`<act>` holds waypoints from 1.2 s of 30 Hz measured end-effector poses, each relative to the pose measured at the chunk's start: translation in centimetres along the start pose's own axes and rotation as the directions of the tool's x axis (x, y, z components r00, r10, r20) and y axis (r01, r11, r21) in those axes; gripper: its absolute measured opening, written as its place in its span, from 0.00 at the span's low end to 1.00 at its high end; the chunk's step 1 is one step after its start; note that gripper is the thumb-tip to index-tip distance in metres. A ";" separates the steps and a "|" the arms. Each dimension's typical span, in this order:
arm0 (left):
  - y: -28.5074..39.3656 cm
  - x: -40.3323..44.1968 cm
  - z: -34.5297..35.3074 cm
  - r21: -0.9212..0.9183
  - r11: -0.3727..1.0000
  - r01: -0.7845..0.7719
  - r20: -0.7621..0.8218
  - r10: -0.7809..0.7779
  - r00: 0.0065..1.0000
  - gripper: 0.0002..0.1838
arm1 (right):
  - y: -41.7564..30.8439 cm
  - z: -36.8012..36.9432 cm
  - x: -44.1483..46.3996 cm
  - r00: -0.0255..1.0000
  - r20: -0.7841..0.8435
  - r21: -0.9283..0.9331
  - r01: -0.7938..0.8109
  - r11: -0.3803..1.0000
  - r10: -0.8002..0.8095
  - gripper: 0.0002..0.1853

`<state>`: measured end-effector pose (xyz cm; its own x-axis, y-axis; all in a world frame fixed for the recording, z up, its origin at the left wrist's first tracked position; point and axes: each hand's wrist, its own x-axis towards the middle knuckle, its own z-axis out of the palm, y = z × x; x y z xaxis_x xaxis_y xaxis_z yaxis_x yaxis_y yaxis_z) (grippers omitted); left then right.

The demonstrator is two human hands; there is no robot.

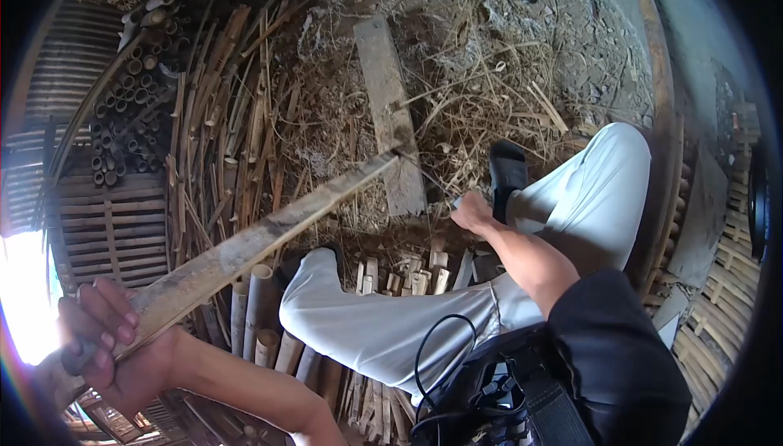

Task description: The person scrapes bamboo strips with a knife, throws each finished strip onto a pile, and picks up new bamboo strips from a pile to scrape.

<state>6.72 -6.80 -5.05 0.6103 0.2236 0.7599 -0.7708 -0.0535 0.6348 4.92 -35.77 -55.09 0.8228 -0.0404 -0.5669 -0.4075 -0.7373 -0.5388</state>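
Observation:
My left hand (110,344) is wrapped round the near end of a long split bamboo slat (253,246), at the lower left. The slat slants up and away, its far end resting on a flat wooden board (380,75) on the ground. My right hand (475,211) is closed, in front of my bent knee, on the handle of what looks like a knife (437,182). Its thin blade points toward the slat's far end; whether the two touch, I cannot tell.
Shavings and thin strips (481,112) litter the ground round the board. Long bamboo strips (236,112) lie to the left, near stacked bamboo tubes (130,91). Short cut pieces (416,277) sit by my legs. A wooden beam (659,63) runs along the right.

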 end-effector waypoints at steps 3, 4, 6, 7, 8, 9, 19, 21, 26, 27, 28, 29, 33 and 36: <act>-0.2 -0.2 0.4 -0.007 1.000 0.006 -0.006 -0.006 1.000 0.08 | -0.9 -1.5 -0.1 0.995 0.101 0.030 0.004 1.000 -0.007 0.18; -0.3 -0.2 0.4 -0.009 1.000 0.009 -0.008 -0.009 1.000 0.08 | -2.4 -3.3 -0.9 0.991 0.135 0.064 -0.008 0.998 -0.001 0.18; -0.3 -0.2 0.3 -0.001 1.000 0.008 -0.003 -0.008 1.000 0.09 | -3.6 -2.8 -1.7 0.967 -0.097 0.052 0.243 0.969 -0.237 0.15; -0.2 -0.2 0.2 0.009 1.000 0.009 0.001 -0.009 1.000 0.09 | -5.4 -3.7 -2.5 0.961 -0.135 0.070 0.251 0.965 -0.241 0.15; -0.1 -0.2 0.1 0.017 1.000 0.011 -0.002 -0.011 1.000 0.09 | -7.2 -4.7 -2.9 0.954 -0.172 0.090 0.262 0.961 -0.244 0.15; 0.0 -0.2 0.0 0.026 1.000 0.010 -0.003 -0.010 1.000 0.09 | -8.3 -5.1 -3.2 0.932 -0.232 0.139 0.316 0.938 -0.279 0.15; -0.4 0.2 1.4 -0.065 0.996 0.066 0.023 -0.065 0.998 0.11 | 0.1 -0.2 -0.5 0.996 0.079 -0.004 0.029 1.000 -0.029 0.15; -0.6 0.6 1.3 -0.032 0.999 0.034 0.091 -0.031 0.995 0.11 | -1.9 -2.0 -1.5 0.992 -0.003 0.053 0.122 0.991 -0.122 0.17; -0.4 0.0 1.1 0.098 0.995 0.029 -0.031 -0.026 0.999 0.12 | -6.3 -1.8 -1.9 0.933 -0.273 0.287 0.311 0.906 -0.233 0.17; -0.4 0.3 0.3 0.054 0.998 0.044 0.040 -0.046 0.998 0.12 | -5.0 -0.6 -1.1 0.957 -0.195 0.381 0.275 0.883 -0.214 0.15; -0.4 0.7 0.0 0.000 0.999 0.051 0.115 -0.051 0.992 0.12 | -3.3 -1.0 -1.3 0.985 -0.004 0.147 0.169 0.975 -0.171 0.14; -0.4 0.7 0.3 -0.019 0.998 0.063 0.080 -0.061 0.995 0.12 | -1.4 -1.6 -1.6 0.985 0.157 -0.113 0.095 0.989 -0.077 0.14; -0.1 0.1 1.4 -0.069 0.995 0.073 0.040 -0.070 0.997 0.13 | 1.0 0.0 -0.7 0.971 0.186 -0.108 -0.132 0.985 0.151 0.17; 0.5 -0.7 -0.1 -0.018 1.000 0.022 -0.037 -0.023 0.999 0.14 | 0.9 -1.0 -0.8 0.964 0.177 -0.069 -0.188 0.980 0.197 0.18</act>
<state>5.93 -6.86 -5.26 0.6205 0.2603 0.7397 -0.7604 -0.0309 0.6487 4.24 -37.10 -54.51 0.6427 -0.0647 -0.7634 -0.5261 -0.7617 -0.3783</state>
